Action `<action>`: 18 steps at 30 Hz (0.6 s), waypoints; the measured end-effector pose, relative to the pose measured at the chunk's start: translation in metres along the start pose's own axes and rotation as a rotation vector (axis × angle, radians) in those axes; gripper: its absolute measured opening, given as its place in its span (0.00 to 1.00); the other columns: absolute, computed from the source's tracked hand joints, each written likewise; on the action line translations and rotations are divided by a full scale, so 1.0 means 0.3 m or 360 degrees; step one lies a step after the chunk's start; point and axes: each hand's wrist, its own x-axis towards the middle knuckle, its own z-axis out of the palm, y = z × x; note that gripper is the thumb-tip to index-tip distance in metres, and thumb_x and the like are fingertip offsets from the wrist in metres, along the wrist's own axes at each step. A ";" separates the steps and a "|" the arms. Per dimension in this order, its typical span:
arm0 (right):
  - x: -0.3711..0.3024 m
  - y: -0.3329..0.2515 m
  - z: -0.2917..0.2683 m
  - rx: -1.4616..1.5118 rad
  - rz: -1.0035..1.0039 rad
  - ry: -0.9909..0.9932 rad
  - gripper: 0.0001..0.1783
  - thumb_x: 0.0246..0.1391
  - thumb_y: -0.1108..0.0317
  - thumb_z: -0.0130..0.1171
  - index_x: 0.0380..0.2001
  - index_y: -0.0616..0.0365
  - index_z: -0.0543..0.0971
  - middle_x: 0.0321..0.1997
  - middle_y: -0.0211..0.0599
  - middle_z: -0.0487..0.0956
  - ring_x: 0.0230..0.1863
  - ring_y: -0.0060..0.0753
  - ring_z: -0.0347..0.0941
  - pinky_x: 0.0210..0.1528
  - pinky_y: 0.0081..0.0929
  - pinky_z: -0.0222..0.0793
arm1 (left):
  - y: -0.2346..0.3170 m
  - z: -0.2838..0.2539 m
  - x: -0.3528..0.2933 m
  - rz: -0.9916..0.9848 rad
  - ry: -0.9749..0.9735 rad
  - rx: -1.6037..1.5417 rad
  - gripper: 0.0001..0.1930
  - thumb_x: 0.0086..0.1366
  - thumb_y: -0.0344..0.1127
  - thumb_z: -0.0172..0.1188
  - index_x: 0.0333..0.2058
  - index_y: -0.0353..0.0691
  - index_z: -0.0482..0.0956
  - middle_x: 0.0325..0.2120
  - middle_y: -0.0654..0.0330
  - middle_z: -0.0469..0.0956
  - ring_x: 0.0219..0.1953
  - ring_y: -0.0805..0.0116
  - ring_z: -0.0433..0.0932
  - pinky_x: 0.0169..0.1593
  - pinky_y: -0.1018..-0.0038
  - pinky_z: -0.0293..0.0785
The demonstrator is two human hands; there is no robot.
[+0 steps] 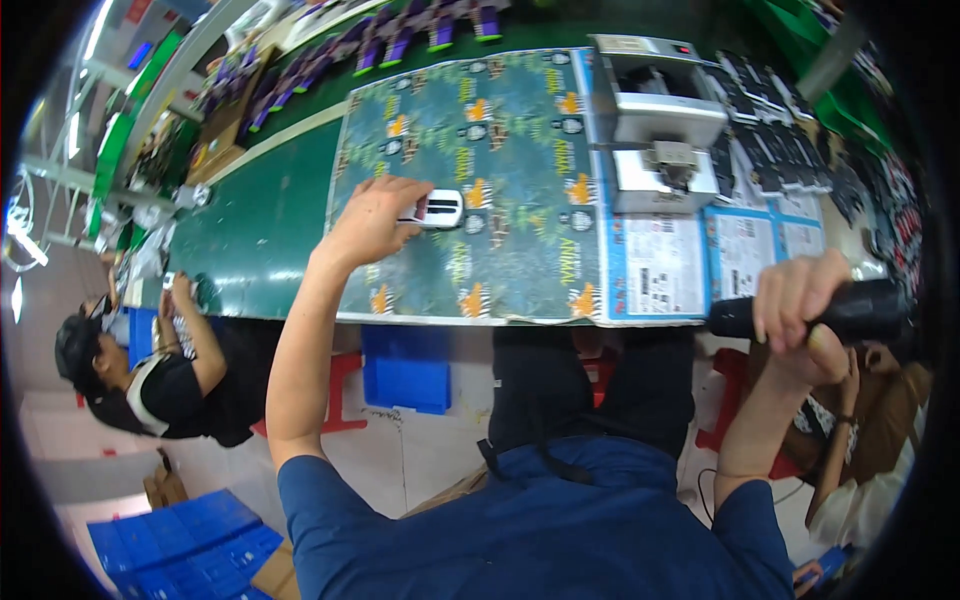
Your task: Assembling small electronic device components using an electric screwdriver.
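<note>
On the patterned sheet (pixel 525 150), my left hand (pixel 375 220) closes its fingers around the back end of a small white toy car (pixel 440 209). Two dark stripes run along the car's top, and its rear is hidden by my fingers. My right hand (pixel 800 305) wraps round a thick black cylindrical tool (pixel 868 308), held level at the bench's front right edge. The tool looks like an electric screwdriver, though its tip cannot be made out. Printed blue-and-white sheets (pixel 655 265) lie just left of that hand.
A grey metal device (pixel 665 120) stands at the back right, beside rows of black parts (pixel 775 150). Purple-and-green pieces (pixel 400 40) line the far edge. A co-worker (pixel 160 370) works at left; another person (pixel 870 430) sits at right. Below the bench is a blue bin (pixel 405 370).
</note>
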 end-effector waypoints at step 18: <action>-0.078 -0.146 -0.029 -0.0017 -0.0021 0.0130 0.15 0.37 0.80 0.66 0.30 0.64 0.72 0.17 0.36 0.71 0.16 0.27 0.66 0.22 0.26 0.67 | 0.958 0.123 0.352 0.0881 0.0954 -0.1174 0.14 0.58 0.21 0.59 0.44 0.34 0.80 0.37 0.49 0.81 0.39 0.49 0.81 0.44 0.65 0.78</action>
